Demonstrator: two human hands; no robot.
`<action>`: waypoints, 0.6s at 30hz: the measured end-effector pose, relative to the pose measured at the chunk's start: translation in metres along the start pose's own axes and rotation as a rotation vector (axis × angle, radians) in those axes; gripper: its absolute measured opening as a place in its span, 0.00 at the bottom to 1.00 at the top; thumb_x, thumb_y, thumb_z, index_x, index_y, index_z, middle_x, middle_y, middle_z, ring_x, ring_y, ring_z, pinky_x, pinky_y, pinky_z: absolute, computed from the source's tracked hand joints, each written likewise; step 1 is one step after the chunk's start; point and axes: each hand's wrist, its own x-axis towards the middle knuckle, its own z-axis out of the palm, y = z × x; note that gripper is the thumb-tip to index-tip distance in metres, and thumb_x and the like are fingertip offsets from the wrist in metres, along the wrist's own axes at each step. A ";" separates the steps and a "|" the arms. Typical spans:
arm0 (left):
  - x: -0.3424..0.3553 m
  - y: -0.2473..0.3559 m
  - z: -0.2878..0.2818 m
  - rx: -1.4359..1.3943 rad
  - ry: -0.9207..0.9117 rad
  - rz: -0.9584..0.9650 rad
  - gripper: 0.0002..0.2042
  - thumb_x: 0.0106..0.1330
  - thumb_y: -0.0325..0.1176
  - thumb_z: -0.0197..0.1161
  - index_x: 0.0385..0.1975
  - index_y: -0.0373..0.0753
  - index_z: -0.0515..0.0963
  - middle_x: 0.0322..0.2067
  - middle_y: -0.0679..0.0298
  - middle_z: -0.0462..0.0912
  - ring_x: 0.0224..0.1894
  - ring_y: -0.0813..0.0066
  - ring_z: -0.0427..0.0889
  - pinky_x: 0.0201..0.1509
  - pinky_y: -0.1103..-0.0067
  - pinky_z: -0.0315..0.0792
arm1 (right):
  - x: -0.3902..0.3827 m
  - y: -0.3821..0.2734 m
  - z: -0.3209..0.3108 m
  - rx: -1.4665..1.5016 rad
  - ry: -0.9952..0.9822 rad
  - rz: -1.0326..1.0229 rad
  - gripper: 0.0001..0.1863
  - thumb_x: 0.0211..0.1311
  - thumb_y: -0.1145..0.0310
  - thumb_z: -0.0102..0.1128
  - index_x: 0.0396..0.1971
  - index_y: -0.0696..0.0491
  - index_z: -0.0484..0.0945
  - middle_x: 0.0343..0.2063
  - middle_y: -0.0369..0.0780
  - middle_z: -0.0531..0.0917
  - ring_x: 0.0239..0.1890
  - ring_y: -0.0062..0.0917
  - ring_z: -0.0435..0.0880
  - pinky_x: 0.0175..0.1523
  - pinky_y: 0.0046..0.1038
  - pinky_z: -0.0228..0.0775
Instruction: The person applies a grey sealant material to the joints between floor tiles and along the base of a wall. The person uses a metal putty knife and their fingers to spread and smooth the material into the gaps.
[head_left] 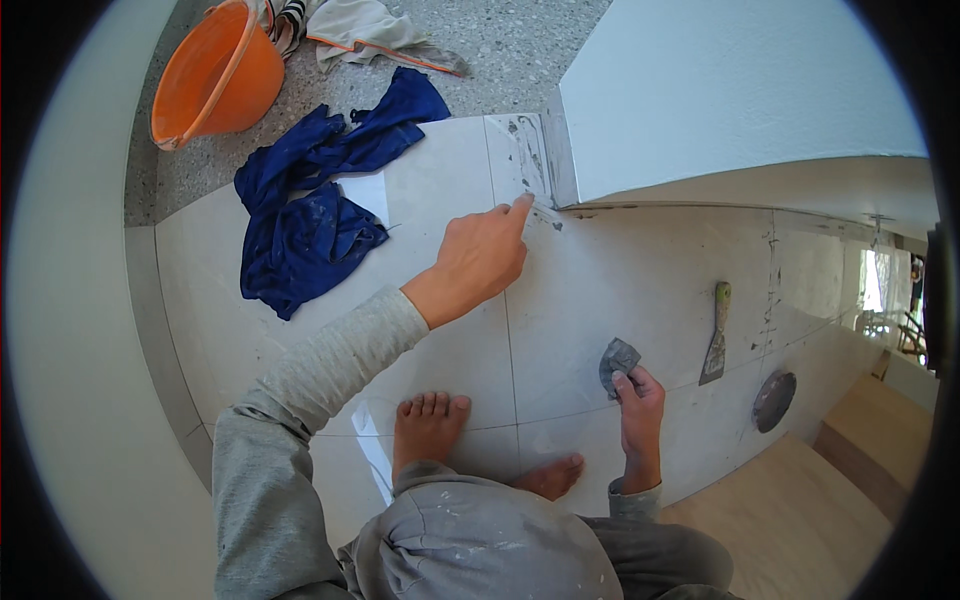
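Looks like smoothing: the left hand point(478, 255), grip unclear, points 1 finger at the smeared floor strip point(519, 150) by the wall point(700, 100), the right hand point(640, 412) pinches a grey lump point(616, 364), and the next stroke probably wants light pressure.

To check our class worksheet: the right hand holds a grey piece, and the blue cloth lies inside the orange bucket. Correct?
No: the head view shows the blue cloth on the floor, outside the orange bucket. The right hand holds the grey piece.
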 end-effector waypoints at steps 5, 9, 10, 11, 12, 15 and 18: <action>0.013 0.019 0.025 -0.357 -0.053 -0.188 0.36 0.63 0.31 0.57 0.73 0.30 0.58 0.28 0.49 0.84 0.32 0.46 0.83 0.38 0.57 0.75 | -0.001 -0.009 0.013 -0.001 -0.004 -0.012 0.11 0.68 0.75 0.64 0.47 0.62 0.84 0.36 0.33 0.86 0.35 0.13 0.79 0.42 0.20 0.71; 0.010 0.036 0.049 -0.612 -0.051 -0.283 0.39 0.63 0.31 0.56 0.76 0.30 0.52 0.25 0.49 0.83 0.30 0.47 0.81 0.41 0.59 0.75 | 0.000 -0.007 0.016 0.016 -0.011 -0.006 0.11 0.69 0.74 0.64 0.47 0.62 0.84 0.36 0.33 0.86 0.35 0.13 0.79 0.41 0.19 0.71; 0.006 0.039 0.052 -0.682 -0.039 -0.314 0.40 0.63 0.31 0.56 0.77 0.31 0.51 0.25 0.49 0.82 0.30 0.48 0.81 0.42 0.60 0.75 | 0.000 -0.006 0.016 0.017 -0.014 -0.006 0.11 0.69 0.74 0.64 0.47 0.62 0.84 0.36 0.33 0.86 0.35 0.13 0.79 0.41 0.19 0.71; 0.004 0.043 0.051 -0.685 -0.034 -0.312 0.40 0.63 0.31 0.56 0.77 0.31 0.51 0.25 0.49 0.82 0.30 0.48 0.81 0.42 0.60 0.75 | 0.001 -0.004 0.014 0.008 -0.009 -0.001 0.11 0.69 0.74 0.64 0.47 0.62 0.84 0.36 0.33 0.86 0.35 0.13 0.79 0.41 0.19 0.71; 0.002 0.047 0.049 -0.723 -0.057 -0.329 0.39 0.64 0.32 0.56 0.76 0.31 0.51 0.24 0.49 0.82 0.30 0.48 0.81 0.42 0.60 0.75 | 0.001 -0.003 0.013 0.000 -0.005 0.004 0.11 0.69 0.74 0.64 0.47 0.62 0.84 0.36 0.33 0.86 0.35 0.13 0.79 0.41 0.19 0.71; -0.004 0.045 0.046 -0.726 -0.067 -0.342 0.39 0.64 0.32 0.56 0.76 0.31 0.52 0.24 0.50 0.81 0.29 0.48 0.81 0.42 0.61 0.75 | -0.001 -0.003 0.015 0.000 -0.001 0.015 0.11 0.69 0.74 0.64 0.47 0.62 0.84 0.36 0.33 0.86 0.35 0.13 0.79 0.42 0.20 0.71; 0.003 0.044 0.034 -0.690 0.005 -0.359 0.38 0.64 0.32 0.57 0.75 0.31 0.54 0.24 0.50 0.82 0.29 0.46 0.81 0.42 0.59 0.75 | 0.001 -0.004 0.013 -0.009 -0.009 0.011 0.11 0.69 0.74 0.64 0.47 0.62 0.84 0.36 0.34 0.86 0.35 0.13 0.79 0.42 0.20 0.71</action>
